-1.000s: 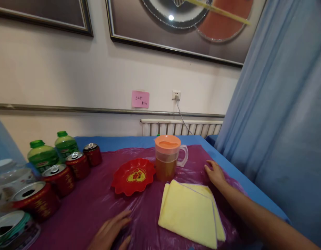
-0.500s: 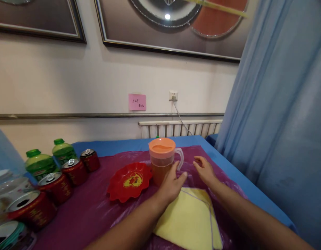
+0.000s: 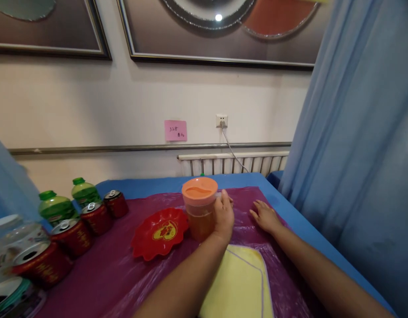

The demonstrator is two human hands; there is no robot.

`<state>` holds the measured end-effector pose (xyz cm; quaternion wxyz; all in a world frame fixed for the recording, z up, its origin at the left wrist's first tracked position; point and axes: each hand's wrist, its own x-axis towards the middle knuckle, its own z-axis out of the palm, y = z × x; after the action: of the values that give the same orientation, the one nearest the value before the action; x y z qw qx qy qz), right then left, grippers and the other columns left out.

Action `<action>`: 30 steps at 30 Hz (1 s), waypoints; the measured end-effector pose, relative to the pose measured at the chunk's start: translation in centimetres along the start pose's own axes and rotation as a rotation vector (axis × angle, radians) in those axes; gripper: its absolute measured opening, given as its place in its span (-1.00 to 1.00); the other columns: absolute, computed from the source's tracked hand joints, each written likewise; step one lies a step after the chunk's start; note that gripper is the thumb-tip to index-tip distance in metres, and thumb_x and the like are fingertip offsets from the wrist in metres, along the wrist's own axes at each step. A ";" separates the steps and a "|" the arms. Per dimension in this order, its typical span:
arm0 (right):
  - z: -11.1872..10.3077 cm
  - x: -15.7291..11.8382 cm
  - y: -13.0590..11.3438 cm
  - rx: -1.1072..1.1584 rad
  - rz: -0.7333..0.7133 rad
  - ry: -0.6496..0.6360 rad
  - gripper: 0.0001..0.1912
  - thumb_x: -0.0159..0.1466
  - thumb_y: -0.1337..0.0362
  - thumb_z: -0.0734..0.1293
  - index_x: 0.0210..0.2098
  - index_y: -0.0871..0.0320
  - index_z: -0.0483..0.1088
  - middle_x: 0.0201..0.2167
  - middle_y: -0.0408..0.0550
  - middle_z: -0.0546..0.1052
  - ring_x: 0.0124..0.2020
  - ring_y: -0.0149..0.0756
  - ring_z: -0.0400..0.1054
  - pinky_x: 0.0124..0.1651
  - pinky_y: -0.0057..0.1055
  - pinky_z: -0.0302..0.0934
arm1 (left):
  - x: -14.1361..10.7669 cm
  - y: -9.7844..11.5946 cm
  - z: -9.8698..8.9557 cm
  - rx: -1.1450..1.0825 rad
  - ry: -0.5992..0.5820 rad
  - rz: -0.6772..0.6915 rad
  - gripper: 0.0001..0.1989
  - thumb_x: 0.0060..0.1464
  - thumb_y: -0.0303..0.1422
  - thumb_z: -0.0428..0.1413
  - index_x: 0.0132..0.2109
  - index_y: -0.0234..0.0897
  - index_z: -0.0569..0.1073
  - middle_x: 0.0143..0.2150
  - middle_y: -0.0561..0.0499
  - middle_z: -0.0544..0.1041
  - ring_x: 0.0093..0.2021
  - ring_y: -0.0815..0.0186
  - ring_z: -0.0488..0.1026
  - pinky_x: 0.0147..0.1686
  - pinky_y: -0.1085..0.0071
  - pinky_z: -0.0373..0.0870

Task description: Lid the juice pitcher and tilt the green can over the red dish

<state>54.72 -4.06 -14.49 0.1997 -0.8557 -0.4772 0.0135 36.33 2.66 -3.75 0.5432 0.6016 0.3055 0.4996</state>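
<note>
A clear pitcher (image 3: 200, 221) with an orange lid and brownish liquid inside stands upright on the purple plastic sheet (image 3: 114, 265). My left hand (image 3: 224, 216) is wrapped round the pitcher's handle, which it mostly hides. To the right, my right hand (image 3: 265, 216) rests on or just over the sheet, palm down, fingers stretched out and nothing in them. A red scalloped plate (image 3: 144, 238) with a yellow emblem lies close to the pitcher's left side. Below my hands is a folded yellow cloth (image 3: 240, 287), partly covered by my left forearm.
At the left stand several red cans (image 3: 73, 236), two green-capped bottles (image 3: 54, 210) and clear jars (image 3: 15, 240). A blue curtain (image 3: 363, 145) hangs at the right. Behind the blue-covered table (image 3: 237, 179) are a radiator (image 3: 217, 165) and a wall socket (image 3: 221, 120).
My left hand has closed on the pitcher's handle, and the pitcher has shifted slightly left. My right hand has lowered toward the sheet and flattened.
</note>
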 end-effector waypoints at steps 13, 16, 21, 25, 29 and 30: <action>0.1 5.9 3.3 -0.089 -0.075 -0.145 -0.38 0.47 0.03 0.09 0.40 0.21 0.21 0.45 0.20 0.16 0.45 0.04 0.01 0.36 0.04 0.01 | -0.1 3.4 0.2 0.174 -0.197 0.264 -0.41 0.32 0.09 -0.19 -0.55 -0.17 0.22 -0.58 0.10 0.28 -0.51 0.35 0.26 -0.40 0.38 0.20; 0.8 7.4 3.5 -0.082 -0.113 -0.148 -0.38 0.47 0.03 0.09 0.41 0.19 0.20 0.46 0.16 0.13 0.47 0.01 -0.02 0.39 0.00 -0.03 | -0.4 3.5 0.2 0.158 -0.222 0.244 -0.41 0.32 0.09 -0.18 -0.56 -0.17 0.20 -0.59 0.10 0.27 -0.53 0.36 0.25 -0.42 0.38 0.20; 2.0 9.5 4.0 -0.067 -0.144 -0.175 -0.38 0.46 0.03 0.10 0.41 0.20 0.21 0.45 0.15 0.16 0.46 -0.04 0.02 0.42 -0.07 -0.07 | -1.1 2.9 0.1 0.150 -0.265 0.183 -0.40 0.32 0.10 -0.17 -0.57 -0.17 0.20 -0.62 0.12 0.24 -0.55 0.37 0.23 -0.43 0.38 0.20; 2.5 10.4 4.8 -0.049 -0.121 -0.182 -0.36 0.46 0.02 0.11 0.41 0.22 0.19 0.46 0.16 0.12 0.47 0.00 -0.02 0.43 -0.02 -0.09 | -1.0 2.9 0.1 0.152 -0.313 0.182 -0.40 0.32 0.11 -0.17 -0.57 -0.17 0.21 -0.61 0.11 0.24 -0.53 0.36 0.26 -0.42 0.39 0.22; 2.9 10.7 5.3 -0.001 -0.094 -0.175 -0.36 0.44 0.03 0.13 0.41 0.22 0.19 0.47 0.16 0.11 0.48 0.01 -0.04 0.43 0.04 -0.11 | -0.6 3.0 0.0 0.163 -0.356 0.181 -0.40 0.33 0.09 -0.18 -0.56 -0.18 0.22 -0.61 0.11 0.25 -0.54 0.37 0.24 -0.44 0.39 0.19; 3.1 10.8 5.3 0.015 -0.088 -0.169 -0.36 0.44 0.04 0.15 0.41 0.22 0.20 0.46 0.16 0.12 0.48 0.01 -0.05 0.43 0.05 -0.11 | -0.5 3.0 0.0 0.163 -0.370 0.178 -0.40 0.33 0.08 -0.18 -0.56 -0.18 0.22 -0.62 0.11 0.24 -0.55 0.37 0.23 -0.45 0.39 0.19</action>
<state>64.28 3.39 -17.37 0.1657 -0.8280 -0.5296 0.0805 35.67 1.57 -1.04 0.4932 0.7497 0.1856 0.4004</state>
